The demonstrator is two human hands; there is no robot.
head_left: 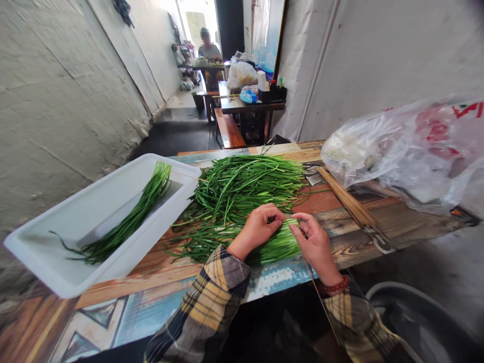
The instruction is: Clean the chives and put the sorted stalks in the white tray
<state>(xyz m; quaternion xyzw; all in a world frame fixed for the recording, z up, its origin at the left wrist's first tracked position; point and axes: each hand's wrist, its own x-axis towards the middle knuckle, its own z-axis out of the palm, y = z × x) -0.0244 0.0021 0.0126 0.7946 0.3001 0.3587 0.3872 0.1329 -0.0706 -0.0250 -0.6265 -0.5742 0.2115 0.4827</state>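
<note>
White tray (49,227) holds a green bundle (132,219); both hands (259,229) pinch pale stalk ends (290,223).

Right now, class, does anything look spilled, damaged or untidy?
Nothing looks spilled or damaged. The loose heap of long green stalks looks untidy: its leaf ends sprawl tangled across the multicoloured wood-patterned table, unlike the neat green bundle in the white rectangular plastic tray.

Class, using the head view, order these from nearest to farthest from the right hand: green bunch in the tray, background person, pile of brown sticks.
1. Pile of brown sticks: right, ahead.
2. Green bunch: left, in the tray.
3. Background person: far ahead.
</note>
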